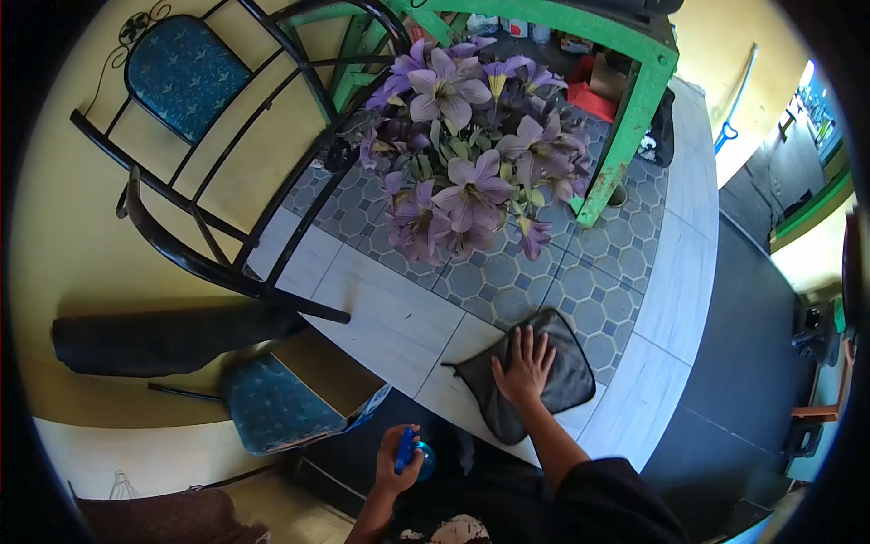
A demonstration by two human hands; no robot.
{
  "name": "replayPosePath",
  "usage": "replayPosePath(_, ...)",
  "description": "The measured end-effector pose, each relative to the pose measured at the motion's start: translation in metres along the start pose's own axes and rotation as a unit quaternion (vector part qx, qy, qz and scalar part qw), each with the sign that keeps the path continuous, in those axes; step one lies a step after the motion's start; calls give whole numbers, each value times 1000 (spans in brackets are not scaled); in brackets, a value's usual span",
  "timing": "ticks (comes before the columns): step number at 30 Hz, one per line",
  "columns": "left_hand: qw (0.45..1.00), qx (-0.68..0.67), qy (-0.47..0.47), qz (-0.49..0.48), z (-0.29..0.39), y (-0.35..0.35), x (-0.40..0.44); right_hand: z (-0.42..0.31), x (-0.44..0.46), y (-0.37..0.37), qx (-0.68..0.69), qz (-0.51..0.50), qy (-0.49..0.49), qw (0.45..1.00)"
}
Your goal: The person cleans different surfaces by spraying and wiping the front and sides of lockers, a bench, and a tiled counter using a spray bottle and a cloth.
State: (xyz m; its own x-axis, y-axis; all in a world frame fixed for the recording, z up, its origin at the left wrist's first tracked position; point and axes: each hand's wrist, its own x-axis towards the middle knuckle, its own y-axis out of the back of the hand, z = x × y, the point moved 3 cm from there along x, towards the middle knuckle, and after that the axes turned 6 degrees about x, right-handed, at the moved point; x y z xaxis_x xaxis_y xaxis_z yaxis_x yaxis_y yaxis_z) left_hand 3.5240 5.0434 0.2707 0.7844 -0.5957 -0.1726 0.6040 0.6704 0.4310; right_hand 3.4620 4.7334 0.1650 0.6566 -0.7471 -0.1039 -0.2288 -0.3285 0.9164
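Note:
My right hand lies flat with its fingers spread on a dark grey cloth, which rests over the tiled surface near its front edge. Lower down, my left hand is wrapped round a blue spray bottle, its blue trigger head showing between the fingers. Part of the bottle is hidden by the hand. Beyond the cloth stands a large bunch of purple flowers; its base is hidden from view.
A black metal chair frame with a blue cushion leans over the left side. Behind the flowers stands a green frame. An open box and a dark roll lie at lower left.

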Motion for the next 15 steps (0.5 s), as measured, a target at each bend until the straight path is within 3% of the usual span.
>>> replayPosePath(3, 999, 24, -14, -26, 1, -3, 6, -56, 7, -22, 30, 21, 34, 999)
replayPosePath(5, 998, 47, -28, -45, 7, -4, 11, -89, -12, -37, 45, -33, 119, 991)
replayPosePath(6, 996, 57, -46, -57, 8, -4, 14, -94, -27, -41, 46, -31, 114, 992)
replayPosePath(8, 996, 42, -40, -64, 2, 0, 19, -103, -68, -54, 67, -70, 223, 970)
replayPosePath(11, 997, 14, -24, -66, -6, 9, 25, -77, -101, -45, 24, -127, 263, 956)
replayPosePath(12, 998, 3, -15, -66, -8, 13, 29, -67, -99, -33, 19, -122, 262, 957)
replayPosePath(14, 997, -3, -32, -65, -9, 24, 41, -41, -88, -16, 109, -187, 117, 969)
replayPosePath(15, 997, -7, -42, -62, -10, 30, 45, -26, -75, -14, 68, -141, 99, 983)
